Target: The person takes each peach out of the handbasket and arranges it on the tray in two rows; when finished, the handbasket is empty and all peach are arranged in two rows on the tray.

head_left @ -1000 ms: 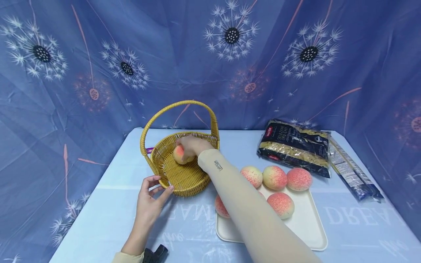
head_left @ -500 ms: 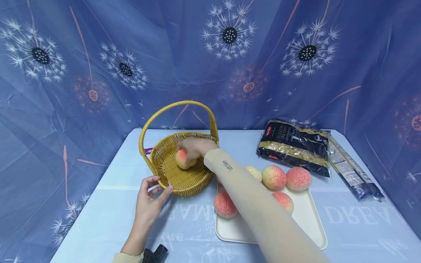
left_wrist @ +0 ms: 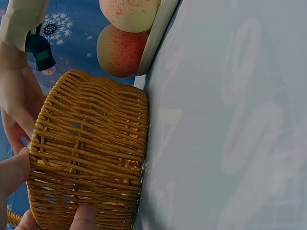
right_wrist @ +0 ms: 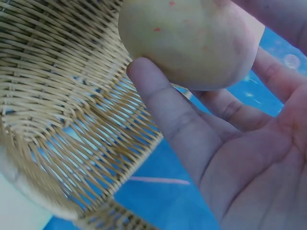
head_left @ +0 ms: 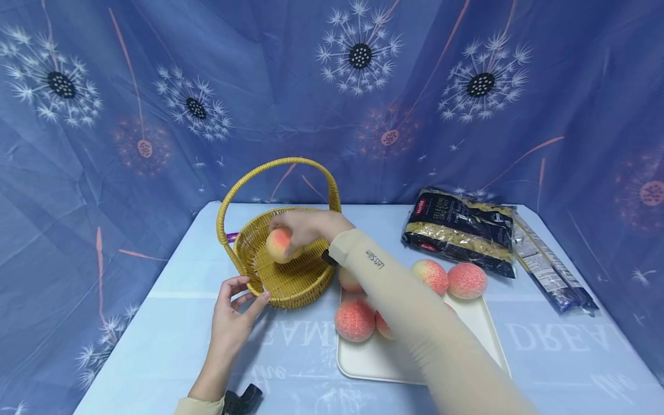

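Note:
A yellow wicker basket (head_left: 306, 297) with a tall arched handle stands on the table. My left hand (head_left: 230, 323) grips its near left rim; in the left wrist view the thumb and fingertips hold the woven wall (left_wrist: 91, 153). Inside the basket, my right hand (head_left: 311, 223) holds a pale peach (head_left: 279, 245) with red blush. The right wrist view shows thumb and fingers around that peach (right_wrist: 187, 43), near the woven wall (right_wrist: 105, 143). Whether the peach touches the basket floor I cannot tell.
To the right, a white tray (head_left: 384, 376) bears several peaches (head_left: 354, 320), partly hidden by the right sleeve (head_left: 415, 311). Behind it lie black pasta bags (head_left: 456, 233) and long blue-and-silver packets (head_left: 555, 271). Something purple (head_left: 231, 237) shows behind the basket.
The right hand and peach have shifted slightly within the basket, lately toward the left. The right forearm has swung right, uncovering peaches at the tray's left side. The left hand keeps its grip.

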Action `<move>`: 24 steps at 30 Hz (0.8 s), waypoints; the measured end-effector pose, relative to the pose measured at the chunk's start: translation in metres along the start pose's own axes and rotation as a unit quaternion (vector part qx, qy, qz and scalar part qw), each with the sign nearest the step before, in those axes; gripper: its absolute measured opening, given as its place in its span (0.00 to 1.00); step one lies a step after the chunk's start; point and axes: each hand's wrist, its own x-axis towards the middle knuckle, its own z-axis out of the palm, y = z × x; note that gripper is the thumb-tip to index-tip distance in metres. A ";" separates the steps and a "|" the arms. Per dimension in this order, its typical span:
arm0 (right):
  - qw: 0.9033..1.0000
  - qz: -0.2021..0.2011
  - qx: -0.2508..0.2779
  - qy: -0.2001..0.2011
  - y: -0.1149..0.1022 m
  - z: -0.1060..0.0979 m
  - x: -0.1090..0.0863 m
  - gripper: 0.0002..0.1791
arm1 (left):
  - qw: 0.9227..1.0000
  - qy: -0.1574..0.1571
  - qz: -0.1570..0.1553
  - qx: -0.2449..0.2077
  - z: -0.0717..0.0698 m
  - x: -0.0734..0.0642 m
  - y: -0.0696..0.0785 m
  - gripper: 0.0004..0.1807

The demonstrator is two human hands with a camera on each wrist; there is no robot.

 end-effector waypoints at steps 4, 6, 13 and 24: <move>1.000 -0.024 0.000 0.016 0.002 -0.008 -0.013 0.33 | 1.000 0.002 -0.001 0.004 -0.001 0.000 0.000 0.31; 0.999 -0.034 0.003 0.023 0.004 -0.013 -0.022 0.32 | 1.000 0.000 -0.001 0.006 -0.001 0.001 -0.001 0.31; 0.997 -0.054 0.012 0.045 0.013 -0.029 -0.059 0.33 | 1.000 0.003 0.001 -0.001 0.000 0.000 0.000 0.31; 0.995 -0.034 0.034 0.083 0.029 -0.040 -0.126 0.38 | 1.000 0.006 -0.002 -0.010 0.000 0.000 0.000 0.31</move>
